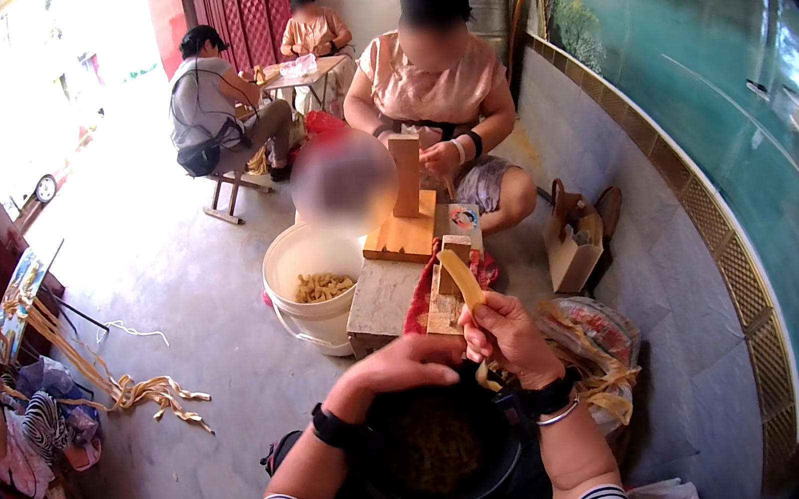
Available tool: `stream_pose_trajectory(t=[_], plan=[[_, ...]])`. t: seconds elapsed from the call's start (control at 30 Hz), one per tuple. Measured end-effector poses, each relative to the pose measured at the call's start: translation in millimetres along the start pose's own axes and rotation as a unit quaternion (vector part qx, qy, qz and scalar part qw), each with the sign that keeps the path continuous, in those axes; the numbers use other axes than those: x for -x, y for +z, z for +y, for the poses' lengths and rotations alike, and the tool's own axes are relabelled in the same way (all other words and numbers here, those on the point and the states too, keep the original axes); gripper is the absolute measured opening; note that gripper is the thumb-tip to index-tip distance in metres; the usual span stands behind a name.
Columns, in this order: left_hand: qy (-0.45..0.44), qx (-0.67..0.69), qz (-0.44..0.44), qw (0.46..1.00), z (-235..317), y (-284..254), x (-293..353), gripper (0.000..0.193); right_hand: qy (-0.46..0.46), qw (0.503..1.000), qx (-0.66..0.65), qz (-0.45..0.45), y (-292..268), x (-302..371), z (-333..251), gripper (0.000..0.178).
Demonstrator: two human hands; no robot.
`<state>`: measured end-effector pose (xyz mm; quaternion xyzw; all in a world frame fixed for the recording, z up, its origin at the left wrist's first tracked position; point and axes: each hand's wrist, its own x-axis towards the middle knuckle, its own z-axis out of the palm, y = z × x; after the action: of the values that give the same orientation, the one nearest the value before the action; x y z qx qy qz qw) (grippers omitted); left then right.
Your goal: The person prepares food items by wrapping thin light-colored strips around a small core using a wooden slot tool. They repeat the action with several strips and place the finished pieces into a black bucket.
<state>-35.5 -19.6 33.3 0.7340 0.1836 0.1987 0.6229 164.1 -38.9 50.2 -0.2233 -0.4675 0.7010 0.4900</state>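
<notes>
A pale yellow, slightly curved strip (461,277) stands up from my right hand (509,333), pinched between thumb and fingers. My left hand (397,365) holds nothing that I can see; its fingers stretch out toward the right hand. Both hands are above a dark round pan (431,447) in my lap, with brownish pieces blurred inside. Just beyond them, a small wooden block stand (445,312) rests on a red cloth (420,299) at the near end of a low bench (375,305). A bit of similar yellow material hangs below my right hand.
A white bucket (311,307) with several pale curled pieces (324,286) stands left of the bench. Across it, a person (444,92) works at a wooden stand (407,228). Long tan strips (151,391) lie on the floor at left. A plastic bag (589,351) and a box-shaped bag (575,241) are at right.
</notes>
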Motion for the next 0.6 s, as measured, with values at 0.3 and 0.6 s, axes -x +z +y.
stream_pose_trajectory(t=[0.3,0.6], plan=[[0.117,0.416,0.282,0.857,-29,10,-26,0.026,0.204,0.975,-0.075,0.051,7,-1,52,0.03],[0.162,0.006,0.467,0.869,-28,-10,-2,0.035,0.247,0.962,-0.12,0.006,-4,-1,44,0.022]])
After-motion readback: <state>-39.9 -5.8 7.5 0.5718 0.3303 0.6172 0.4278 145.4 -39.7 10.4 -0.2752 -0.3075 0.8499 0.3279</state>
